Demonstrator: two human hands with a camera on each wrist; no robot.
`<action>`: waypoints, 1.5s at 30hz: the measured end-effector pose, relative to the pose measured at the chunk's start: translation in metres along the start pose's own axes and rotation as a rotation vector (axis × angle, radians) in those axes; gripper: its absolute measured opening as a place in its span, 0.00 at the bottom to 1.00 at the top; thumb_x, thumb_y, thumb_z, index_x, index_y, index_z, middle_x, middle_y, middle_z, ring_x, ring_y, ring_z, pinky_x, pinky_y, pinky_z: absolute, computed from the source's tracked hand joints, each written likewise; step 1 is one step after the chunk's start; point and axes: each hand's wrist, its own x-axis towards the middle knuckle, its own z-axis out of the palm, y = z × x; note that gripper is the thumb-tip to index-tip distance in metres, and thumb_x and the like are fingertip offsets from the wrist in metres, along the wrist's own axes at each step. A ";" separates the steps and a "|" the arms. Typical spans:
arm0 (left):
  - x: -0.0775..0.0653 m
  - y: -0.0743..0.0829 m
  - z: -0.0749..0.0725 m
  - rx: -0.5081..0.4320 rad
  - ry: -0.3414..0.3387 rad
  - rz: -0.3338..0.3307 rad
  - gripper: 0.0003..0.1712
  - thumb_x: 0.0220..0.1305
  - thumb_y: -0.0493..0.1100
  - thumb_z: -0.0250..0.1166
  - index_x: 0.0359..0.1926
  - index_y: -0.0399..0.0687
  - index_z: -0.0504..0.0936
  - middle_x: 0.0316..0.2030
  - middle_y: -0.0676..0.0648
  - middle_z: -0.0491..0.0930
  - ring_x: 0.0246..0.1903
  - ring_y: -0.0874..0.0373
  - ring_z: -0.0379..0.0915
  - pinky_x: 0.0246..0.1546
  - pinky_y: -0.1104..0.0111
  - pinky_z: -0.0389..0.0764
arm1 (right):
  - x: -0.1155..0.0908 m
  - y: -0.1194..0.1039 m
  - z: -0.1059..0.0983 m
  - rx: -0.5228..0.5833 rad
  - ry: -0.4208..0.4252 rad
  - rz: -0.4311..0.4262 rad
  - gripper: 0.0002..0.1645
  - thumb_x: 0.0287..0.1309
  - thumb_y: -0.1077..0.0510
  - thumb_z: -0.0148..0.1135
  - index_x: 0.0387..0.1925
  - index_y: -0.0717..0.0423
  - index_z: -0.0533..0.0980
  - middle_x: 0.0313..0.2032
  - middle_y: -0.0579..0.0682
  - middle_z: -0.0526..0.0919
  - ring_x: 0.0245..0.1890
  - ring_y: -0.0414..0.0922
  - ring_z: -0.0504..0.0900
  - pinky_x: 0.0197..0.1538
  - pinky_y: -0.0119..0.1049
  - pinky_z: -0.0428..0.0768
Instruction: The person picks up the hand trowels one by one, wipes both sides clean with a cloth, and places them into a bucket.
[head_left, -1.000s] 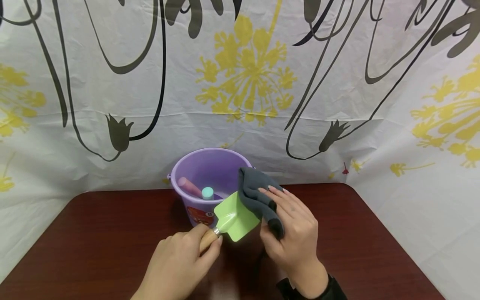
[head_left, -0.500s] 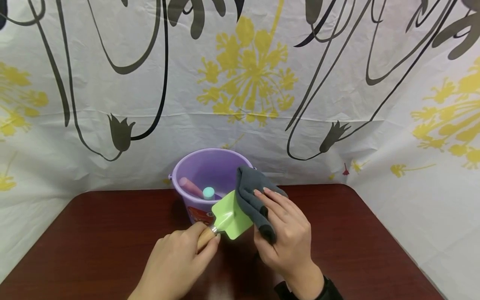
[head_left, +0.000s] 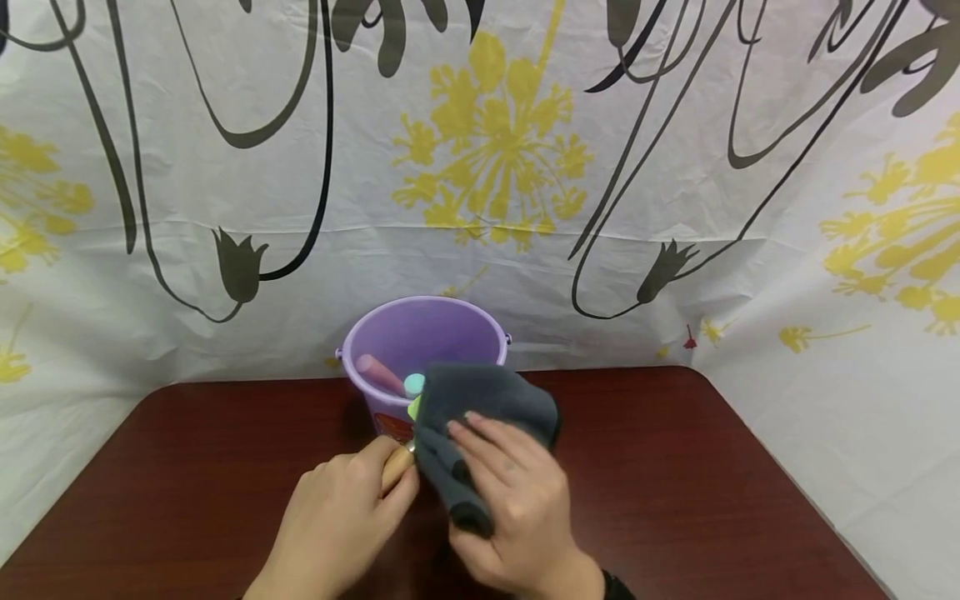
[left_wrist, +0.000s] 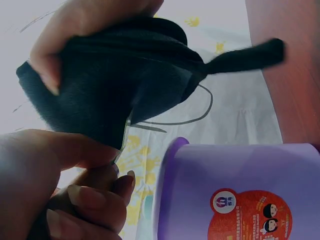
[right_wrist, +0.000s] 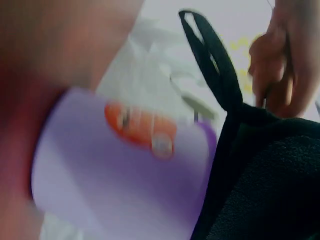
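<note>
My left hand [head_left: 341, 512] grips the wooden handle of a small garden trowel [head_left: 395, 468]. Only a sliver of its light green blade shows in the head view. A dark grey cloth [head_left: 487, 396] covers the rest, held by my right hand [head_left: 525, 508] with the fingers spread on top and the thumb low at its side. In the left wrist view the cloth [left_wrist: 95, 90] wraps over the blade close to my left thumb, and a narrow strip sticks out to the right. The right wrist view shows a loop on the cloth [right_wrist: 265, 165].
Just behind the hands stands a purple bucket [head_left: 431, 333] with a red label. Inside it are a pink rod-shaped thing [head_left: 381, 373] and something with a teal round top [head_left: 414, 384]. A dark red-brown table [head_left: 210, 467] lies below, with a patterned curtain [head_left: 487, 167] behind.
My right hand and the cloth have moved left and down across the trowel, from the blade's far edge to over nearly all of it. The left hand has shifted slightly left with the trowel.
</note>
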 end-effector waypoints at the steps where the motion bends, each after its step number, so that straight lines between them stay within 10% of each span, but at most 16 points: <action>1: 0.000 -0.001 0.000 0.003 -0.004 -0.001 0.15 0.60 0.45 0.69 0.23 0.60 0.71 0.12 0.59 0.60 0.15 0.65 0.60 0.19 0.68 0.63 | -0.001 -0.004 0.002 0.014 -0.002 -0.016 0.29 0.57 0.49 0.47 0.41 0.66 0.85 0.42 0.58 0.90 0.46 0.53 0.89 0.48 0.46 0.84; 14: 0.001 -0.005 0.004 0.022 0.064 0.057 0.11 0.56 0.40 0.71 0.28 0.58 0.76 0.15 0.57 0.75 0.19 0.57 0.78 0.21 0.61 0.71 | -0.001 -0.017 0.008 0.065 0.027 -0.046 0.34 0.68 0.44 0.42 0.44 0.66 0.85 0.43 0.58 0.90 0.46 0.51 0.89 0.48 0.42 0.85; 25: 0.002 0.000 0.004 -0.023 -0.050 -0.010 0.09 0.56 0.40 0.69 0.29 0.57 0.76 0.14 0.59 0.68 0.16 0.64 0.68 0.21 0.65 0.68 | -0.006 -0.007 0.009 0.031 0.056 -0.039 0.28 0.54 0.48 0.50 0.42 0.66 0.85 0.42 0.57 0.90 0.44 0.51 0.90 0.47 0.45 0.85; 45: -0.003 0.005 0.007 -0.022 0.020 0.058 0.16 0.62 0.52 0.70 0.24 0.61 0.71 0.13 0.60 0.55 0.15 0.68 0.54 0.18 0.72 0.61 | -0.007 0.027 -0.005 -0.097 0.105 0.150 0.17 0.45 0.56 0.54 0.29 0.60 0.85 0.40 0.54 0.91 0.44 0.52 0.90 0.62 0.42 0.80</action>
